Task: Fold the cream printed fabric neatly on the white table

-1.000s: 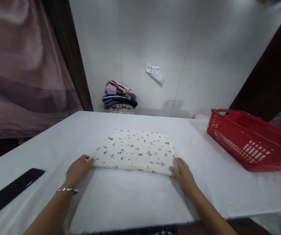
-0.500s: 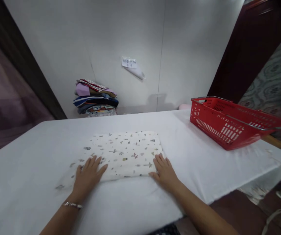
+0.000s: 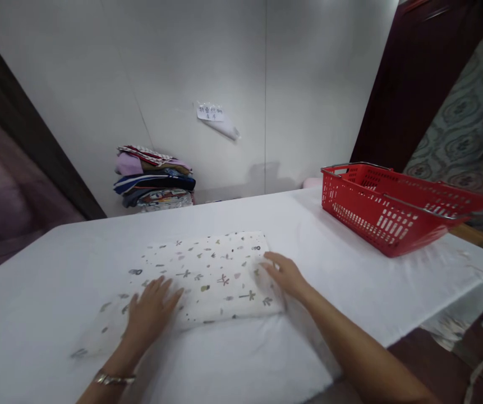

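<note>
A folded white cloth (image 3: 214, 272) printed with small palm trees, pineapples and leaves lies on the table in front of me. My left hand (image 3: 151, 308), with a bracelet at the wrist, is palm down over its near left part, fingers outstretched and slightly apart. At the cloth's right side is my right hand (image 3: 285, 274), thumb and fingers apart and a little curved, with nothing gripped. Whether that hand touches the cloth I cannot tell, as it is slightly blurred. Left of my left hand, a flap of the cloth sticks out towards the near left.
A red plastic basket (image 3: 392, 213) with metal handles stands at the table's right. Behind the far edge is a stack of folded fabrics (image 3: 155, 178) against the wall. A paper label (image 3: 211, 113) hangs there. White cloth covers the table (image 3: 220, 370).
My right hand has moved up along the cloth's right side and its fingers have curled from lying flat. The left hand stays over the left part. The view has shifted slightly.
</note>
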`<state>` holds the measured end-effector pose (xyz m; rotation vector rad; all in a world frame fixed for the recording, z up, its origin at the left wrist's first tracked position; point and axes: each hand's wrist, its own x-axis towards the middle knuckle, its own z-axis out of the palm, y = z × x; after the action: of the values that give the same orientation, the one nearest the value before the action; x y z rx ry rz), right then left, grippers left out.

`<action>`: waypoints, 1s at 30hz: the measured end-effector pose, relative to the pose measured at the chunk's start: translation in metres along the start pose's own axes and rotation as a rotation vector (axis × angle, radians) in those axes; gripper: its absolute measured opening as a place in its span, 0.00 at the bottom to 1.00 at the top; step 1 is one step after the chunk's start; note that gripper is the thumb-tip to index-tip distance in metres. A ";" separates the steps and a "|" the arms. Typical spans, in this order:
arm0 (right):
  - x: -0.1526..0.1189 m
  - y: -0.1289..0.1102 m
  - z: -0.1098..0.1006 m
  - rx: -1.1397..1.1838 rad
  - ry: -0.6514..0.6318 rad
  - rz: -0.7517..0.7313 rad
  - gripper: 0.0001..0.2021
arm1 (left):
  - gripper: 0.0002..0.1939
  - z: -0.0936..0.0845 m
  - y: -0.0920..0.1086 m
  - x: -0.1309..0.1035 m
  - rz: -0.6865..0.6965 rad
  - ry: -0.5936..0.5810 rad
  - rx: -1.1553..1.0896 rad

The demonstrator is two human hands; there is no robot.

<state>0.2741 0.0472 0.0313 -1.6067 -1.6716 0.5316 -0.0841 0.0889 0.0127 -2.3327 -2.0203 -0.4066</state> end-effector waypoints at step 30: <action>0.168 0.046 0.014 0.285 -0.043 0.352 0.27 | 0.04 0.044 0.182 -0.063 0.779 0.173 -0.197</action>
<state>0.3047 0.2194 0.0269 -1.6876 -1.2754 0.9421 0.0939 0.0075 -0.0164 -2.8190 -0.9081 -0.7307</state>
